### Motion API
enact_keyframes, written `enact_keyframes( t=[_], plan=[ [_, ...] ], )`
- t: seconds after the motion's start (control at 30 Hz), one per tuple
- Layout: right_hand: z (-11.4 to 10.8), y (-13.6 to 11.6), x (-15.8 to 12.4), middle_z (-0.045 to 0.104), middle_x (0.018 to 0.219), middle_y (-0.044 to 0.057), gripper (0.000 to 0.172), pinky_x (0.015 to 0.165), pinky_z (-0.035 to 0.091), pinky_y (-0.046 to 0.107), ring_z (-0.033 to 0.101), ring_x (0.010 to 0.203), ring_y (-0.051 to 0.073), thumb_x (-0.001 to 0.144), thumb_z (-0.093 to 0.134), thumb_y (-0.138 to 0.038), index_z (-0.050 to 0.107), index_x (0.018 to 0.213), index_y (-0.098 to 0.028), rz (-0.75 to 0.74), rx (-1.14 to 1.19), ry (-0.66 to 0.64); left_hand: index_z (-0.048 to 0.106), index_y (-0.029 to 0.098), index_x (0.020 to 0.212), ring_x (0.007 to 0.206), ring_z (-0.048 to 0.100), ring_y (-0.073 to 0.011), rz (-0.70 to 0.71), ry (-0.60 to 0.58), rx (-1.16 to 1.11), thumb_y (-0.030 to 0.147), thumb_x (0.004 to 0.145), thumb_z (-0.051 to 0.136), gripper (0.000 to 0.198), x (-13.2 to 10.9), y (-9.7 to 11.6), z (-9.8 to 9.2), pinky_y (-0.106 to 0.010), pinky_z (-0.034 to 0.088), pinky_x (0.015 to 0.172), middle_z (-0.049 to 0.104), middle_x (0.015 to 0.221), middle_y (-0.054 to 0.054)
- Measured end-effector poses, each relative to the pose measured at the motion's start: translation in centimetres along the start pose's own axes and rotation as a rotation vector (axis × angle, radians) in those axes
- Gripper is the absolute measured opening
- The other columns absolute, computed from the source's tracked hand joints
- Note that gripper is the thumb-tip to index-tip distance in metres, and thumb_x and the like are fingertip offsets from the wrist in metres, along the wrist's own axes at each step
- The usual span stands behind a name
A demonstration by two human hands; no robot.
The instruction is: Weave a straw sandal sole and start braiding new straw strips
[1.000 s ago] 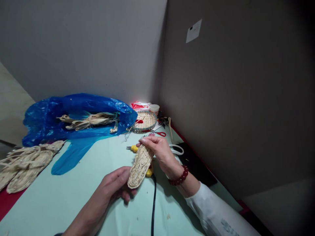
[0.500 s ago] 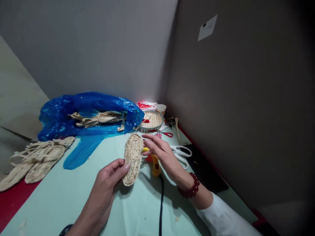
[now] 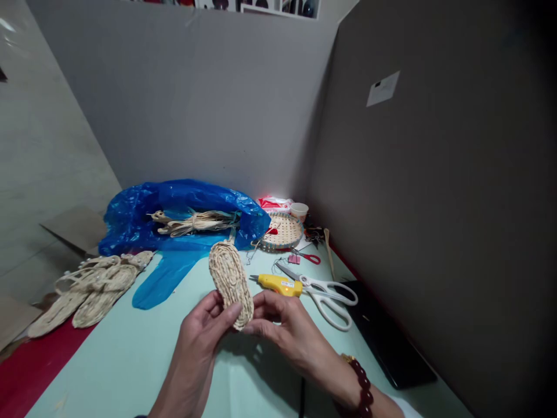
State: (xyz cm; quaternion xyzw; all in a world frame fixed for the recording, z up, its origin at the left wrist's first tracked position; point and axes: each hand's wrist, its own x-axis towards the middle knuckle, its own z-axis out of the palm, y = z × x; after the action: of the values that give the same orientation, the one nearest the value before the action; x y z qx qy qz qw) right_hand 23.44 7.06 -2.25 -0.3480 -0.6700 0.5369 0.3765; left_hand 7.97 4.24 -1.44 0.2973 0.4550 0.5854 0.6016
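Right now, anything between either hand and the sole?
Nothing visible. The left hand grips the sole, thumb on its face; the right hand is at its lower right edge. The glue gun and scissors lie beyond the right hand, not between.

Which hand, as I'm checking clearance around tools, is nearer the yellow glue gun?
Right. The right hand is on the near side of the yellow glue gun, partly hiding it; the left hand is farther off, to its left, holding the woven sole.
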Motion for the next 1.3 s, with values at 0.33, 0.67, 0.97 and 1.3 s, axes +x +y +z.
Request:
enact_keyframes(
  t=[0.33, 0.67, 0.97, 1.3],
  plan=[
    [0.3, 0.3, 0.2, 0.066, 0.067, 0.002, 0.034, 0.063, 0.045, 0.027, 0.060, 0.062, 0.015, 0.074, 0.078, -0.044, 0.061, 0.072, -0.015, 0.170, 0.248, -0.049, 0.069, 0.013, 0.100, 0.087, 0.070, -0.0269, -0.047, -0.056, 0.026, 0.029, 0.068, 0.082, 0.038, 0.3, -0.5, -0.7, -0.032, 0.053, 0.073, 0.077, 0.092, -0.010],
    [0.0, -0.8, 0.1, 0.069, 0.068, 0.002, 0.026, 0.062, 0.043, 0.026, 0.062, 0.064, 0.016, 0.087, 0.067, -0.043, 0.067, 0.083, -0.017, 0.114, 0.115, -0.112, 0.069, 0.017, 0.100, 0.090, 0.067, -0.0232, 0.038, 0.027, 0.014, 0.028, 0.066, 0.083, 0.038, 0.3, -0.7, -0.3, -0.030, 0.051, 0.078, 0.075, 0.093, -0.006],
    [1.2, 0.0, -0.3, 0.068, 0.066, 0.005, 0.028, 0.058, 0.046, 0.028, 0.061, 0.056, 0.016, 0.086, 0.063, -0.039, 0.061, 0.070, -0.017, 0.234, 0.200, -0.145, 0.069, 0.015, 0.088, 0.073, 0.065, -0.0199, 0.027, -0.021, -0.106, 0.031, 0.081, 0.069, 0.017, -0.4, 0.5, -0.2, -0.028, 0.049, 0.061, 0.072, 0.081, -0.004],
    [1.5, 0.9, -0.3, 0.068, 0.064, 0.005, 0.032, 0.056, 0.047, 0.029, 0.059, 0.053, 0.015, 0.085, 0.062, -0.043, 0.058, 0.068, -0.017, 0.242, 0.180, -0.167, 0.070, 0.015, 0.087, 0.077, 0.064, -0.0197, 0.056, 0.026, -0.174, 0.027, 0.076, 0.073, 0.017, 0.2, 1.0, -0.2, -0.028, 0.047, 0.064, 0.071, 0.079, -0.002]
  ],
)
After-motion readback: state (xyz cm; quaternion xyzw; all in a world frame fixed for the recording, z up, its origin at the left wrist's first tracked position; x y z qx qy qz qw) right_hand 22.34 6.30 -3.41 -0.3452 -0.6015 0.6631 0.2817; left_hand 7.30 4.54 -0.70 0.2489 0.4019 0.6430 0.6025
